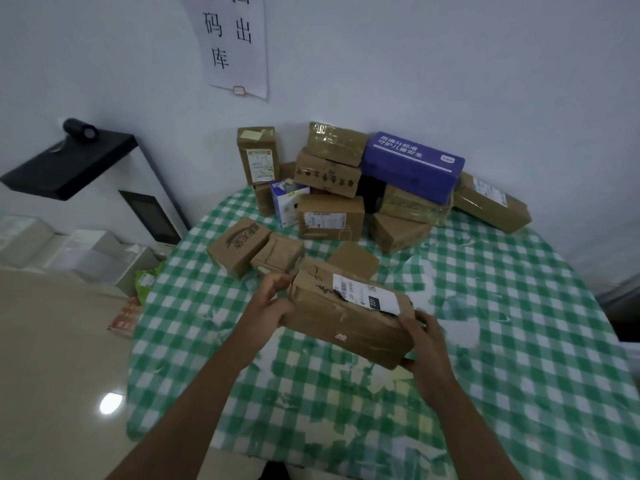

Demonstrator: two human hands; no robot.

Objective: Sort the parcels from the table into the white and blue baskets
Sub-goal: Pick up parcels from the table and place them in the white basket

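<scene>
Far left, a black shelf (69, 168) juts from the pale wall with a dark cylinder (80, 129) lying on it; below it, a glossy tiled floor (59, 368) with blurred pale containers against the wall; a paper sign (232, 43) with black characters hangs above.

Table (519, 358) under a green-and-white checked cloth, the print worn and flaking in patches; near its left side, two small brown cardboard boxes sit touching, one printed with dark brush lettering (238, 244), the other creased and taped (277, 252).

Left hand (268, 304) grips the left end of the held parcel (343, 320), fingers curled over the top edge, thumb at the end face; the parcel is a long, crumpled brown cardboard box, taped, with a white shipping label (363, 295) on its top face, held tilted just above the cloth at mid-table; right hand (427, 341) clasps the right end, thumb near the label's corner, fingers wrapped under the lower edge.

Behind, against the wall, a heap of parcels: an upright brown box with a label (258, 155), stacked taped cartons (329, 168), a small white-and-blue box (285, 202), a long purple-blue box (412, 166) on top, and a brown box (491, 202) tilted at far right.
</scene>
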